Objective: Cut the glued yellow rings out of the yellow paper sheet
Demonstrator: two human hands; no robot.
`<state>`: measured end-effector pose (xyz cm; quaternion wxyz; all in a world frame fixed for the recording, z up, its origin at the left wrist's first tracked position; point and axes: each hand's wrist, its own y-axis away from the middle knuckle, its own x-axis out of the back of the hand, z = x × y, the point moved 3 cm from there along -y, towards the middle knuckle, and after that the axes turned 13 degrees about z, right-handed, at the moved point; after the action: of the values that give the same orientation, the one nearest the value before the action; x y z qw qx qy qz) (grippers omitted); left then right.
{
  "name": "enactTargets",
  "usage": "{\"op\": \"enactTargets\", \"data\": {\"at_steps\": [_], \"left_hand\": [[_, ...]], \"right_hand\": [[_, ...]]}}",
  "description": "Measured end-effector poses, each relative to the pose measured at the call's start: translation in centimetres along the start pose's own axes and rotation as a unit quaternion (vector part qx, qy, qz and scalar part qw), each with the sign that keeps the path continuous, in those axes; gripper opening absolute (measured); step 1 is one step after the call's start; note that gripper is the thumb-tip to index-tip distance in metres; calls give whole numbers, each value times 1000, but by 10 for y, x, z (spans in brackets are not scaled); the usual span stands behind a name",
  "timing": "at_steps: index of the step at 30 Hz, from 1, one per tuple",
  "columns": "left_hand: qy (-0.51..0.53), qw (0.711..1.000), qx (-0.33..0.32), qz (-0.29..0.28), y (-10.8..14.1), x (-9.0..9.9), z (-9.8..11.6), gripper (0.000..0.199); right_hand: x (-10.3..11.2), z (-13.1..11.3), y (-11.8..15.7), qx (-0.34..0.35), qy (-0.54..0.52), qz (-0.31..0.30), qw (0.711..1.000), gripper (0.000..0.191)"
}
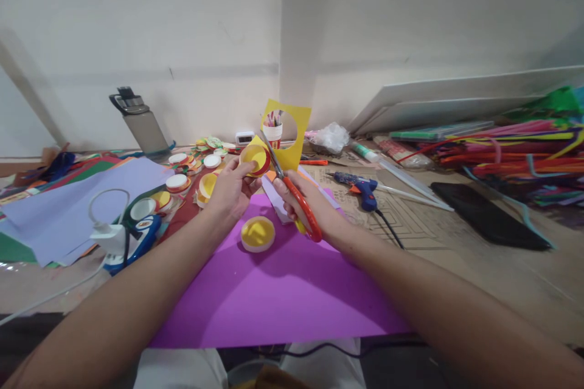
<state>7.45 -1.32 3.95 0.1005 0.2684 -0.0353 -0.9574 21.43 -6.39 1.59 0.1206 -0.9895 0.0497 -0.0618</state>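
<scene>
My left hand (235,188) is closed around a round yellow piece with a red edge (257,161), thumb on its face. Orange-handled scissors (305,206) are in my right hand (301,194), their blades pointing up beside the round piece's right edge. Behind the blades, a yellow paper sheet (298,158) with a large round hole stands nearly upright; what supports it I cannot tell. Below my hands, a yellow disc with a pale rim (258,234) lies on purple paper (283,292).
Several stacked round pieces (177,182) and lavender sheets (91,200) lie at left, near a power strip (145,234) and a grey bottle (145,127). At right are a blue glue gun (362,188), a black flat object (488,213) and colourful pipe cleaners (506,152).
</scene>
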Motion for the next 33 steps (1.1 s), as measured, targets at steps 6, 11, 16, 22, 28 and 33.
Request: {"op": "enactTargets", "data": {"at_steps": [6, 11, 16, 22, 28, 33], "left_hand": [[-4, 1000, -7, -5, -1, 0, -1, 26], [-9, 1000, -14, -8, 0, 0, 0, 27], [-5, 1000, -9, -7, -1, 1, 0, 28], [-3, 1000, 14, 3, -3, 2, -3, 30], [-9, 1000, 13, -1, -2, 2, -3, 29], [-14, 1000, 9, 1, 0, 2, -4, 27]], "right_hand": [[1, 6, -1, -1, -14, 8, 1000, 35], [2, 6, -2, 3, -10, 10, 1000, 37], [1, 1, -1, -1, -16, 5, 1000, 37], [0, -4, 1, -10, 3, 1, 1000, 42], [-1, 0, 0, -13, -5, 7, 1000, 38], [0, 2, -1, -11, -5, 7, 1000, 36]]}}
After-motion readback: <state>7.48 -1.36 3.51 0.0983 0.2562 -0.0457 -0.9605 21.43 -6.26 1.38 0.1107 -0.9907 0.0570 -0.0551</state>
